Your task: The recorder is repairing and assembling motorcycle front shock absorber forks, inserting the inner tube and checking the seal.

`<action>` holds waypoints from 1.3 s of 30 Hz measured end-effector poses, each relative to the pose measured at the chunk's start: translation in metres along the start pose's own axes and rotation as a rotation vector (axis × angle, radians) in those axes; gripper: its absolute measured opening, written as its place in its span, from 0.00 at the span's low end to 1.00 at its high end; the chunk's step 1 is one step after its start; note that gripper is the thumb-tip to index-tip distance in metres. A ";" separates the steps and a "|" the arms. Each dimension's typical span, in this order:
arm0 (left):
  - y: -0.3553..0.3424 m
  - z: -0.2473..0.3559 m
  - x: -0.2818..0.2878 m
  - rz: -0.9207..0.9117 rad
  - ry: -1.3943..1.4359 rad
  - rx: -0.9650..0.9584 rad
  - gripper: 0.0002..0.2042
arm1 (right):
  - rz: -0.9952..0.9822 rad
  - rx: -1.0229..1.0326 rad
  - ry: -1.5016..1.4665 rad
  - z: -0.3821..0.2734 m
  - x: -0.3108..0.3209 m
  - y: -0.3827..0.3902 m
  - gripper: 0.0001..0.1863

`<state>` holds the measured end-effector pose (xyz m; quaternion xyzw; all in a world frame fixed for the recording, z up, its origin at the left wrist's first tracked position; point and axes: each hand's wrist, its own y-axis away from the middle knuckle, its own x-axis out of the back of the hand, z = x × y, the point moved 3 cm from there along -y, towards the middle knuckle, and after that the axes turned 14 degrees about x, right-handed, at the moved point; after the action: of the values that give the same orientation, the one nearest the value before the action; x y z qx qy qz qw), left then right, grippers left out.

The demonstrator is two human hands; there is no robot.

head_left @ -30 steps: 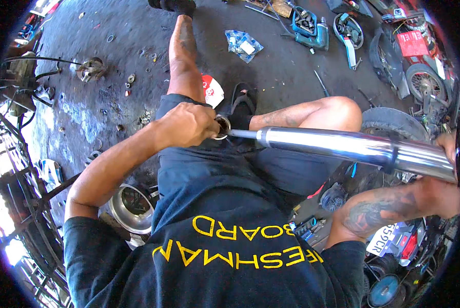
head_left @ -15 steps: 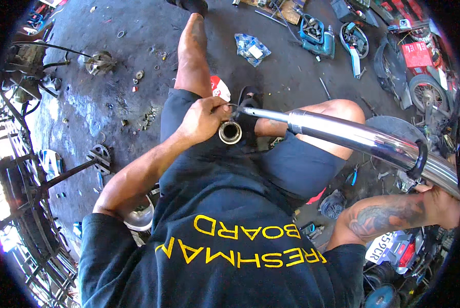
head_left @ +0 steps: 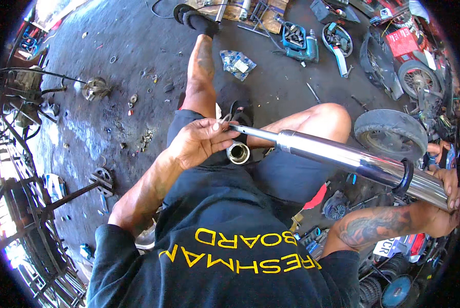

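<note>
The left hand (head_left: 201, 142) pinches a thin grey ring (head_left: 227, 117) beside a long silver metal tube (head_left: 343, 158). The right hand (head_left: 449, 189) grips its thick end.

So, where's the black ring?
In the head view, the black ring is around the shiny metal tube, right of centre, just short of the right hand.

Right fingers (head_left: 451, 186) hold 1 tube (head_left: 340, 159), left fingers (head_left: 226, 136) touch its rod (head_left: 255, 133).
</note>
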<state>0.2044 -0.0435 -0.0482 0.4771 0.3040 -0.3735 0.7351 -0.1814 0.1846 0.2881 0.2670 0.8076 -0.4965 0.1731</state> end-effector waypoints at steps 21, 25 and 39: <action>-0.034 -0.019 -0.089 -0.524 0.253 -0.203 0.30 | 0.091 -0.131 -0.258 0.090 -0.014 0.070 0.07; -0.043 -0.032 -0.104 -0.489 0.164 -0.130 0.26 | 0.122 -0.117 -0.210 0.101 -0.021 0.082 0.06; -0.005 -0.106 -0.186 -0.374 0.411 0.543 0.17 | -0.002 -0.034 0.094 0.011 -0.035 0.114 0.13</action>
<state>0.0907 0.1022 0.0611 0.6555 0.4170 -0.4647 0.4250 -0.0846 0.2070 0.2218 0.2864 0.8233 -0.4699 0.1389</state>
